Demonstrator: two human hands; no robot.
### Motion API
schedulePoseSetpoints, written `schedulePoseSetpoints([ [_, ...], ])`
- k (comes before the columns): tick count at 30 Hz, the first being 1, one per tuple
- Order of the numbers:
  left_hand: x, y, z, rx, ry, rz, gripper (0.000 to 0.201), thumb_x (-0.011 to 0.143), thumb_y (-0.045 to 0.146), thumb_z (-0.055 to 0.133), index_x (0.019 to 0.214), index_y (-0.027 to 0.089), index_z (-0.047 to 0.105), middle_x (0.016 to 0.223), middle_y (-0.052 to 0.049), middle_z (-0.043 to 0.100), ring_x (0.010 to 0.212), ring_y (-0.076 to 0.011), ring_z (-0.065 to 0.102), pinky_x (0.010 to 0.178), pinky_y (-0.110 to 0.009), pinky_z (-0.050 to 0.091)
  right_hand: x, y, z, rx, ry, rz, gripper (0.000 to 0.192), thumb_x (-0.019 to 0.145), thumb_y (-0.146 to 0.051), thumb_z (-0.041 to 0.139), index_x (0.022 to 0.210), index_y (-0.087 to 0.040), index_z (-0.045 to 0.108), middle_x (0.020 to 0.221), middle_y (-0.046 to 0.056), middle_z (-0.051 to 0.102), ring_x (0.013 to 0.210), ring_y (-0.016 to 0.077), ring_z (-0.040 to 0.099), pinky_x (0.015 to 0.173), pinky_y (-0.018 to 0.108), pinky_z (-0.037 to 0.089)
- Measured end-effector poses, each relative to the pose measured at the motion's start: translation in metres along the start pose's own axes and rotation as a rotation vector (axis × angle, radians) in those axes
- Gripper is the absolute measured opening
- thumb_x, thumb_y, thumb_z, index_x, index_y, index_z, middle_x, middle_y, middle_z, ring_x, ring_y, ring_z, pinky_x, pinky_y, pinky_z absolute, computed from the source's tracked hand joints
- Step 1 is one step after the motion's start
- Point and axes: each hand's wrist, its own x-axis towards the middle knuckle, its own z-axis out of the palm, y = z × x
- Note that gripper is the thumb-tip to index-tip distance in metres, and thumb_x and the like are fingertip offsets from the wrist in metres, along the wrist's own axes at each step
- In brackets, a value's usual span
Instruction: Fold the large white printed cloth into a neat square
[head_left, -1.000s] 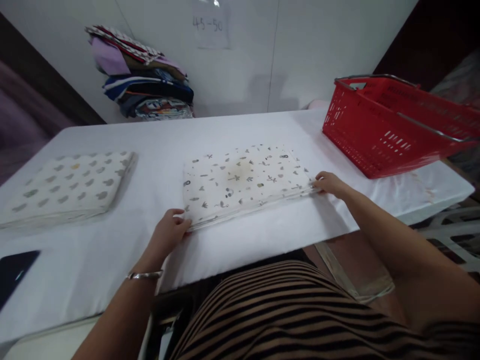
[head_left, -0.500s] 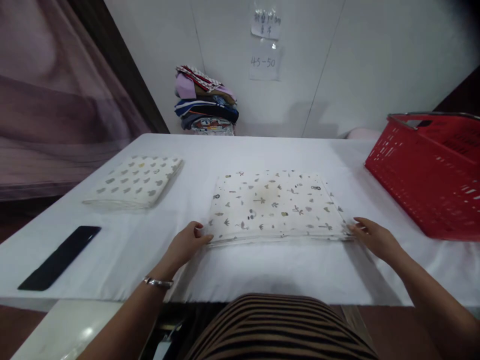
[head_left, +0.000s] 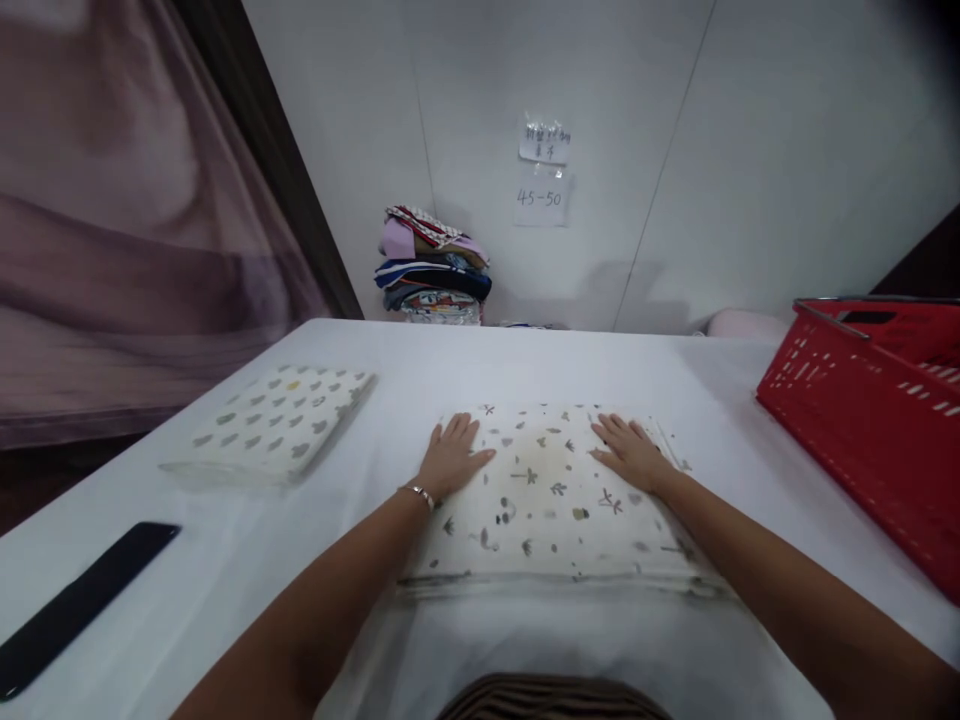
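Left hand (head_left: pixel 452 455) and right hand (head_left: pixel 628 452) lie palm down on the folded printed cloth (head_left: pixel 551 510), wide apart from each other, fingers stretched out and somewhat spread, thumbs pointing inward; neither has hold of anything, they simply rest flat on the fabric. Half a second ago they were at the near left and near right corners, fingers curled at the edges; now they are up at the far part of the cloth, with the fingertips close to its far edge, and the forearms reach over its two sides. The cloth itself lies in the middle of the white-covered desk (head_left: pixel 592 370), its layered near edge facing the person, in much the same place as before. Its small grey plant-like print shows between the hands, around a faint yellowish patch. Far left of it, well apart, sits another folded cloth (head_left: pixel 274 420) with grey motifs, unmoved, and nearer on the left is a flat black slab (head_left: pixel 82 605). A red basket (head_left: pixel 855 430) stands on the right, partly outside the view. The camera has tilted upward, so more of the wall (head_left: pixel 570 60) shows above the fabric pile (head_left: pixel 433 265) at the far side.
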Motion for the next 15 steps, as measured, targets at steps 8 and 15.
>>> schedulePoseSetpoints([
  [8,0.041,0.032,-0.002,0.03,0.084,0.155,0.077,0.086,0.069,0.024,0.142,0.017,0.037,0.153,-0.012,0.026,0.142,-0.0314,0.016,0.115,-0.054,0.005,0.037,-0.037,-0.009,-0.05,0.031,-0.15,0.066,0.091,-0.064,0.025,0.148,-0.029,0.028,0.156,0.004,0.014,0.143,0.0269,0.007,0.114,0.052,0.007],
  [15,0.063,0.018,0.013,0.015,-0.016,0.052,0.079,0.087,0.07,0.017,0.147,0.019,0.028,0.154,-0.007,0.021,0.143,-0.0299,0.012,0.114,-0.054,0.008,0.054,-0.028,-0.002,0.0,-0.084,-0.16,0.069,0.09,-0.067,0.021,0.149,-0.03,0.023,0.156,0.003,0.011,0.143,0.0274,0.006,0.114,0.053,0.006],
])
